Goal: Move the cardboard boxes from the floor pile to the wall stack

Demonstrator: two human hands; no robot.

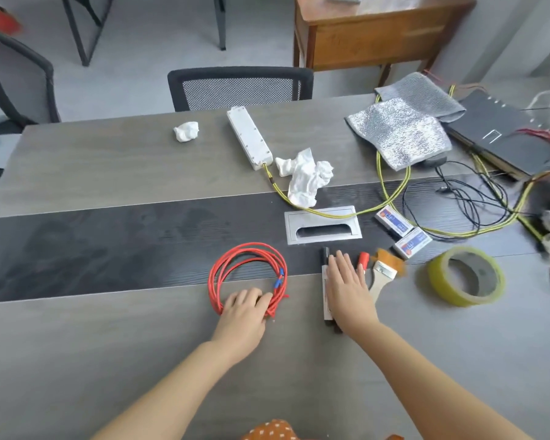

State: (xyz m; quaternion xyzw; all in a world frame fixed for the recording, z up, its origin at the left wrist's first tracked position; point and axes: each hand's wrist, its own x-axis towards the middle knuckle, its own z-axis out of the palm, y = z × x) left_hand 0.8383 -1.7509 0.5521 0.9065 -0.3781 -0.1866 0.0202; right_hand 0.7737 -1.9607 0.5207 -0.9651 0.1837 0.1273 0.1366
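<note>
No cardboard boxes, floor pile or wall stack show from here, so the job looks unstarted. The left hand [245, 308] curls on the red wire coil [247, 274]; the right hand [346, 287] lies flat, fingers straight, over a dark tool [326, 290]. The bench [108, 173] is bare leftward, cluttered with tape roll [465, 276] and cables rightward.

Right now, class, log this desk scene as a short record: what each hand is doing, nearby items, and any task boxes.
left hand: fingers curled on the red wire coil
right hand: flat, fingers straight, over a dark tool
right of it: paintbrush, tape roll
farther back: power strip, crumpled tissue
cardboard boxes: none in view
</note>
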